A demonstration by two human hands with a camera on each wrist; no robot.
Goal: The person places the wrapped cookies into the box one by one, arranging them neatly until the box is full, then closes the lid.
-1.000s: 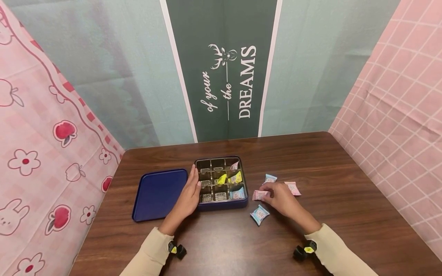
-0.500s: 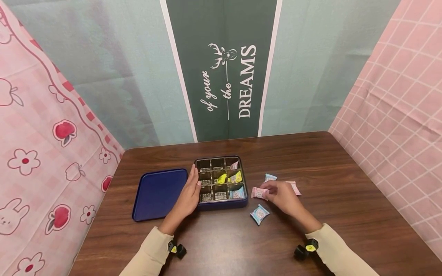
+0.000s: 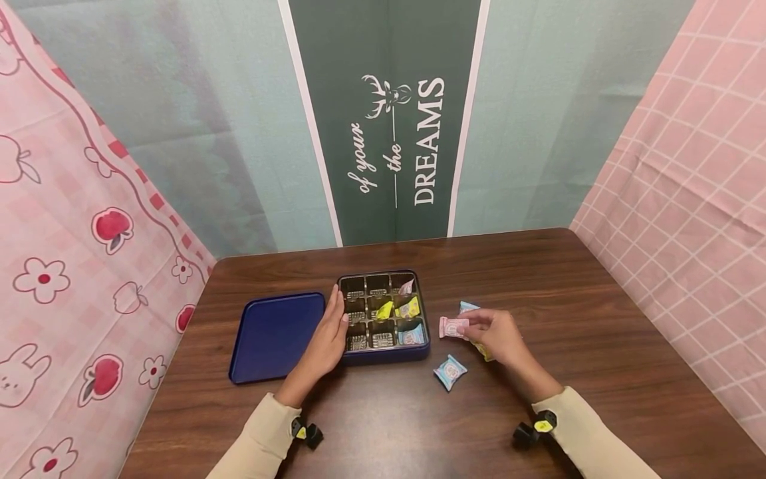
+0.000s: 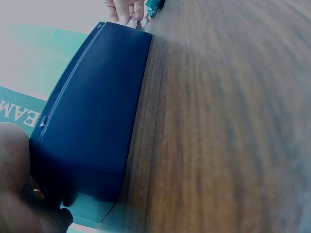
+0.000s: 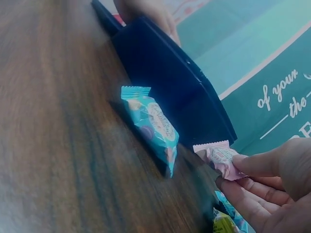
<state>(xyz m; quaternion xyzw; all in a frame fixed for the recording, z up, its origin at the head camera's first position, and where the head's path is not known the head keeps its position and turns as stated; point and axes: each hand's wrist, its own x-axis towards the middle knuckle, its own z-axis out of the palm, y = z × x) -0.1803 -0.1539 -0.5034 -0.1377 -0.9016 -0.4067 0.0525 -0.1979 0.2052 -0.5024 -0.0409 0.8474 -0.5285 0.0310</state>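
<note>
My right hand [image 3: 498, 338] pinches a pink wrapped candy [image 3: 452, 326] by its right end, between thumb and fingers. In the right wrist view the pink packet [image 5: 221, 158] appears raised off the table. Straight fingers of my left hand [image 3: 326, 338] rest along the left wall of a blue box [image 3: 385, 357]. The box has a clear divided insert. Its right column holds pink [image 3: 406, 288], yellow [image 3: 409, 307] and blue [image 3: 411, 334] candies; another yellow candy [image 3: 384, 311] sits in the centre compartment. A blue candy [image 3: 450, 372] lies in front of the right hand.
A blue lid [image 3: 276, 339] lies left of the box on the wooden table [image 3: 383, 426]. Another blue candy [image 3: 469, 307] and a yellow candy [image 3: 483, 351] are partly covered by the right hand. Patterned cloths [image 3: 676, 199] surround the table.
The right hand has lifted the pink candy slightly and moved away from me, uncovering part of a yellow candy. The other pink candy is now hidden behind that hand. The left hand stays put.
</note>
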